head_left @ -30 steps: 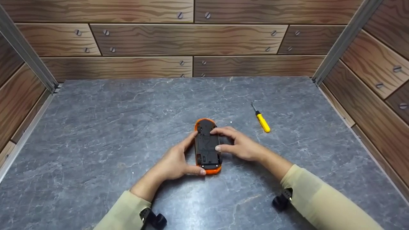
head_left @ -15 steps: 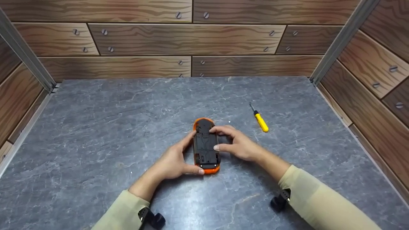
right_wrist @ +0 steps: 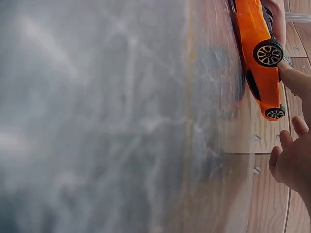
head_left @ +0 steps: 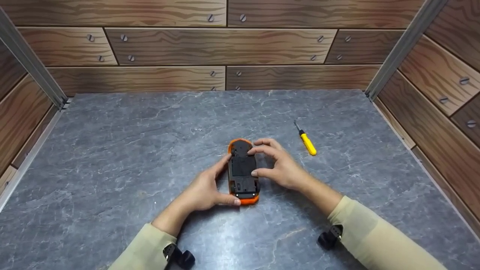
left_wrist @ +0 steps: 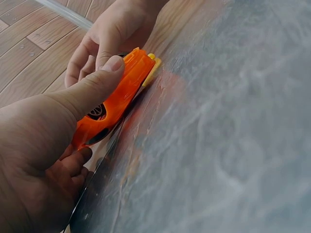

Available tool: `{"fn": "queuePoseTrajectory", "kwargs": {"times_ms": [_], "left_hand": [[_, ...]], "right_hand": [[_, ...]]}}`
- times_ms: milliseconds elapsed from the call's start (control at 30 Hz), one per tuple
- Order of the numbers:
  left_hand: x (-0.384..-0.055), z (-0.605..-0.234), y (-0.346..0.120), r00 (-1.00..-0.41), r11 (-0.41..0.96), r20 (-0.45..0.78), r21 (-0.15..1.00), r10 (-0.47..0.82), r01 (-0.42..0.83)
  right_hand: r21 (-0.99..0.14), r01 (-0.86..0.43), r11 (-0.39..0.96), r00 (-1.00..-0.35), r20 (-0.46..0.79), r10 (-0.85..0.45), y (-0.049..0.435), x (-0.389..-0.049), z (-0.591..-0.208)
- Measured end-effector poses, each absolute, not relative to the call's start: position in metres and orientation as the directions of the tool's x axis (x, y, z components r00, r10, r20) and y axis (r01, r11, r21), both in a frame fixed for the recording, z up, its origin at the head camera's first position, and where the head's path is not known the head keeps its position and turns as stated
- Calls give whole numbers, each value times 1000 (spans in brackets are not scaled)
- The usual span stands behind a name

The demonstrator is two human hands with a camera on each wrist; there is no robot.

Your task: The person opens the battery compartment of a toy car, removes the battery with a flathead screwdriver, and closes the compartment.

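An orange toy car lies upside down, its black underside facing up in the head view. My left hand holds it along the left side, thumb across the near orange end and fingers by the far wheel. Wheels and orange body of the toy car show in the right wrist view. My right hand is at the right edge, thumb and forefinger touching the underside, another finger raised away from it. The dark rectangular panel in the middle of the underside is beside that thumb.
A screwdriver with a yellow handle lies to the right of the car on the grey marbled table. Wood-patterned walls with metal corner posts border the table at the back and sides.
One finger of my right hand has lifted away beyond the forefinger. The underside's middle panel looks darker and plainer than before. My left hand and the toy car keep their place.
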State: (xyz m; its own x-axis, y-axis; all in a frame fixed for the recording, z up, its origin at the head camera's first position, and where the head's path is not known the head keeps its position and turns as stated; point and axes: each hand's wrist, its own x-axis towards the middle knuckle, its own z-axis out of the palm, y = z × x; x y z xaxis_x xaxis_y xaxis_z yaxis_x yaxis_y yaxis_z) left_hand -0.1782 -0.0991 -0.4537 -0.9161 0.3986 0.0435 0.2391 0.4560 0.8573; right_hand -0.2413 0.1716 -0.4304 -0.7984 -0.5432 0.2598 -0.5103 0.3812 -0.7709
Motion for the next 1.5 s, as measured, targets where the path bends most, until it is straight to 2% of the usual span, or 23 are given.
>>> {"fn": "queuePoseTrajectory", "kwargs": {"times_ms": [233, 533, 1167, 1500], "left_hand": [[-178, -455, -99, -911, 447, 64, 856, 407, 260], [-179, -455, -99, -914, 439, 61, 863, 401, 250], [-178, -456, -99, -906, 425, 90, 861, 413, 280], [-179, -456, -99, -907, 430, 81, 861, 413, 272]], "right_hand": [[-733, -540, 413, -793, 279, -541, 174, -241, -426], [-758, -478, 444, -825, 212, -524, 173, -241, -420], [-797, -471, 377, -773, 168, -611, 170, -245, -411], [-833, -427, 352, -802, 169, -574, 170, -249, -407]]}}
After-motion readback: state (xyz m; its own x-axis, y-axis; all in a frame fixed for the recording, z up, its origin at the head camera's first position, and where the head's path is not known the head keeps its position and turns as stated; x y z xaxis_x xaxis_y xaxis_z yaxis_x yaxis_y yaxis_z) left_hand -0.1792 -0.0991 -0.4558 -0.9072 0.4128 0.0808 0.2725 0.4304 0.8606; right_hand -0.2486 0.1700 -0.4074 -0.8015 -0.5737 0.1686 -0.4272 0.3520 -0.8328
